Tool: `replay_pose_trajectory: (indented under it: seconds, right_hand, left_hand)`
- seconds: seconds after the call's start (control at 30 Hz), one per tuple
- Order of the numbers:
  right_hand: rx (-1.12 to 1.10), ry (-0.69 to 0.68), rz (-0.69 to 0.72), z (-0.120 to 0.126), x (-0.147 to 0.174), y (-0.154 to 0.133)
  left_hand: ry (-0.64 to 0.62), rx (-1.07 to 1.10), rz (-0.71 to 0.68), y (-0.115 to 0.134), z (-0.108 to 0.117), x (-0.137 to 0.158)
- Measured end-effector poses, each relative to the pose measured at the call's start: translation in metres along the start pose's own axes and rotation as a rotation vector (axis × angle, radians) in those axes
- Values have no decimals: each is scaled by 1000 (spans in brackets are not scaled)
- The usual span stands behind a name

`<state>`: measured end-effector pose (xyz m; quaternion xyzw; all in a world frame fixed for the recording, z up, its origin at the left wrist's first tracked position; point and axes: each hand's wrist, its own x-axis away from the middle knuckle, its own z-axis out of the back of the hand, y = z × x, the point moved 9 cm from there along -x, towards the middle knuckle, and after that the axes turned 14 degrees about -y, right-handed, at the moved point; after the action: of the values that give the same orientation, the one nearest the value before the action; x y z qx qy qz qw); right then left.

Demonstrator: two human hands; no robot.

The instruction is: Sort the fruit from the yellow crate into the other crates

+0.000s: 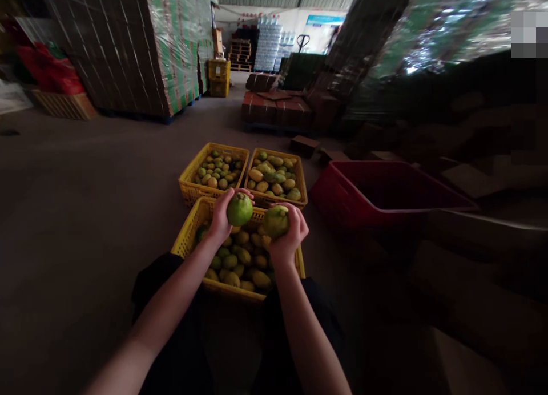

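My left hand [222,215] is closed around a round green fruit [240,209] with a knobbly stem end facing me. A second green fruit [276,221], a little yellower, sits in my right hand [293,229], whose fingers curl round its far side. Both fruits are held apart from each other above the near yellow crate [182,235]. Inside that crate lie several green and yellow oval fruits [242,257], partly hidden by my hands and forearms. The exact kind of fruit is unclear in the dim light.
Beyond stand a left yellow crate [188,184] and a right yellow crate [303,184], both holding similar fruit. A red tub [342,195] is to the right. Flattened cartons [276,109] and wrapped pallet stacks [166,52] rise farther back. My knees flank the near crate.
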<state>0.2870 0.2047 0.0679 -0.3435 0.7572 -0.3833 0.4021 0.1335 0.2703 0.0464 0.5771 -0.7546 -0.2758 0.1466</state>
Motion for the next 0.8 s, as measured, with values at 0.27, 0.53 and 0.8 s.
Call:
replay_pose_trajectory:
  seconds: [0.27,0.53,0.8]
  right_hand:
    - [158,-106,170,-1,2,-15]
    - [237,-67,224,4,9,-20]
    - [218,-43,195,-13,24,-7]
  left_hand:
    - [-210,-129,-42,1,-16,0]
    - [-291,-253,57,-5,-23,2]
    - [-23,-180,-8,-8,1,-3]
